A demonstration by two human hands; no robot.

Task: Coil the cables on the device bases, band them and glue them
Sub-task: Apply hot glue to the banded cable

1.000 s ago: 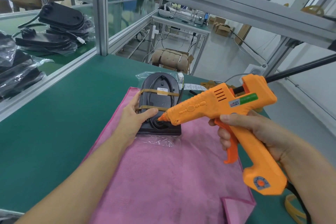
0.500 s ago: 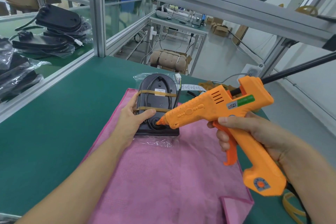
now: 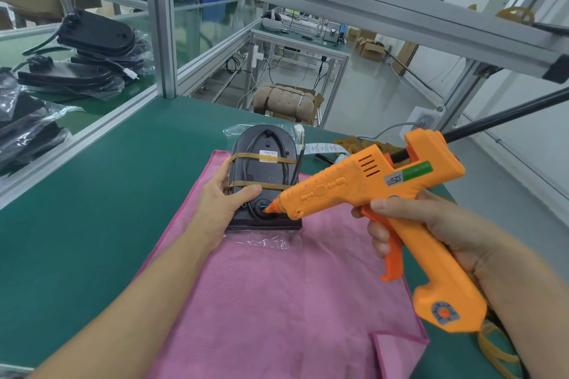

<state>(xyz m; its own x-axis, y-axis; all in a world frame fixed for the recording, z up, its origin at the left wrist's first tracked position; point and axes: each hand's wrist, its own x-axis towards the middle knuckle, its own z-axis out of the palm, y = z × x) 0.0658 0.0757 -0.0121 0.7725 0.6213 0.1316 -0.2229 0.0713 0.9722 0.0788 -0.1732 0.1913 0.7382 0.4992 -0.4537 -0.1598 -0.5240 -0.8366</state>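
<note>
Glue gun at the base's cable hole.
From the head view, the base point(image 3: 264, 175) lay on a pink cloth point(image 3: 277, 301) on the desk point(image 3: 92, 194), cable point(image 3: 251, 160) coiled under two bands point(image 3: 246, 156). The left hand point(image 3: 221, 200) gripped its side, likely to stop it sliding. The right hand point(image 3: 431, 224) was curled tight on the glue gun point(image 3: 385, 194), with the tip point(image 3: 268, 209) at the hole.

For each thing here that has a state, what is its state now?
Device base: on the pink cloth, cable coiled, two rubber bands on.
Glue gun: nozzle at the cable hole.
Left hand: grips the base's edge.
Right hand: holds the gun, fingers on trigger.
</note>
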